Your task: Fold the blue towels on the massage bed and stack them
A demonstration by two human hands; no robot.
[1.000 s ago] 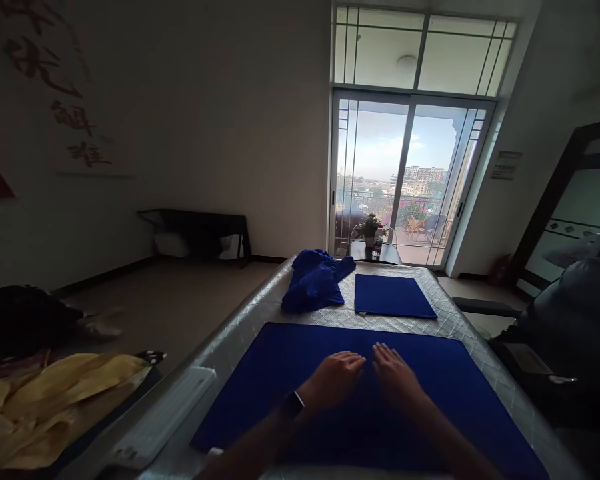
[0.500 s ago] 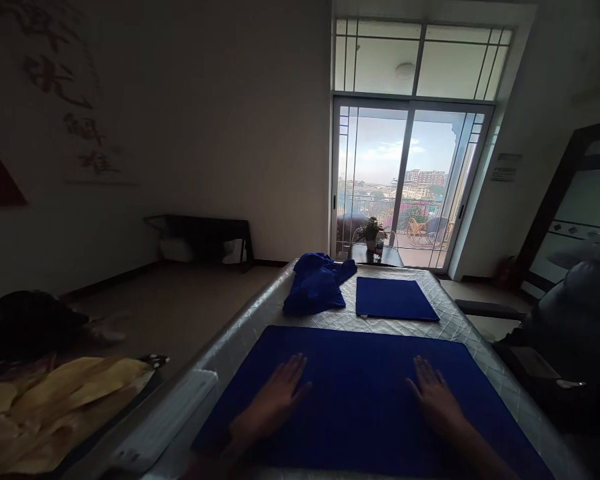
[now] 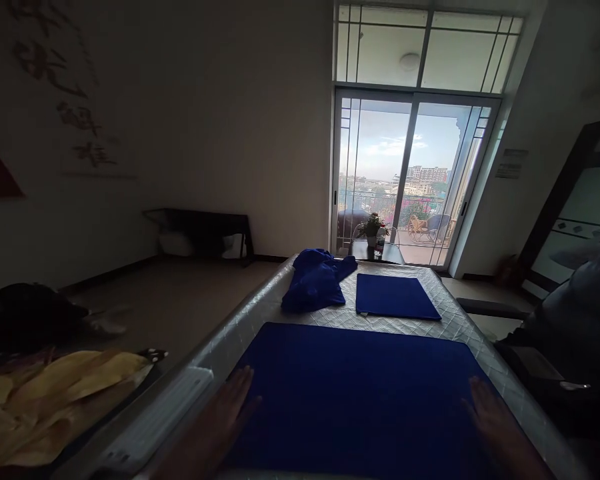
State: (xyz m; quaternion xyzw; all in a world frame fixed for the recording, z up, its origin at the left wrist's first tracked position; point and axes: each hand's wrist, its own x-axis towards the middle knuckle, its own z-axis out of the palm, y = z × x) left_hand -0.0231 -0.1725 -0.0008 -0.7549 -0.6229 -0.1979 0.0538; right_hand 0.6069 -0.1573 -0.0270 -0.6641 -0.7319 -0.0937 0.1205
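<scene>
Presently, the fingers (image 3: pixel 242 383) are straight with thumbs spread apart, the left hand (image 3: pixel 222 417) over the left edge of the large blue cloth (image 3: pixel 355 400), the right hand (image 3: pixel 492 417) near its right edge; contact cannot be confirmed. This cloth lies flat. Beyond it: crumpled blue fabric (image 3: pixel 314 287) at left, smaller blue cloth (image 3: pixel 397 297) at right.

One head camera looks forward and down — blue cloth (image 3: pixel 360 400) near, glass doors (image 3: pixel 409 173) far.

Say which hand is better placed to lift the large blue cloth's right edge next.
Likely the right hand: it is close to that edge of the large blue cloth, fingers spread, while the left hand is across by the opposite edge.
</scene>
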